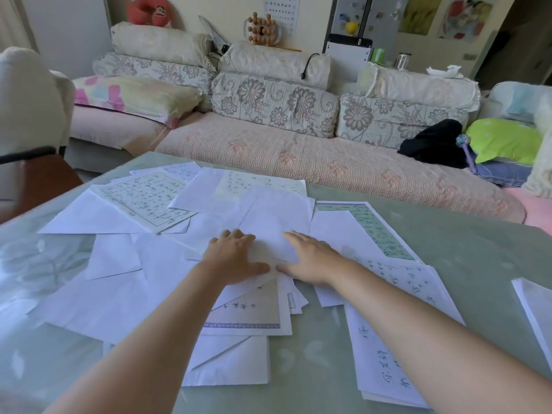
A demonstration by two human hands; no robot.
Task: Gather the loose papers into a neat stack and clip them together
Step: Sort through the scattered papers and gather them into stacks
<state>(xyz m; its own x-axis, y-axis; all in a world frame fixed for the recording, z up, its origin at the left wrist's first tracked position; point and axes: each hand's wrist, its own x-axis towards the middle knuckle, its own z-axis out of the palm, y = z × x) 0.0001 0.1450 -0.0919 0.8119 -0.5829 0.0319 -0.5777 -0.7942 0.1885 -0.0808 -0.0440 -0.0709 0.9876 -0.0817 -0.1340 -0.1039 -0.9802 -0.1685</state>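
Several loose papers (143, 264), some blank and some with handwriting, lie scattered and overlapping across the pale green glass table (466, 252). My left hand (236, 258) and my right hand (307, 258) rest flat, palms down and fingers apart, side by side on a white sheet (277, 225) in the middle of the spread. Their thumbs nearly meet. A green-bordered written sheet (379, 231) lies just right of my right hand. No clip is visible.
Another white sheet (534, 306) pokes in at the table's right edge. Beyond the table runs a sofa (298, 153) with floral cushions, a black cloth (433, 144) and a green pillow (507, 138). A chair (35, 174) stands at the left.
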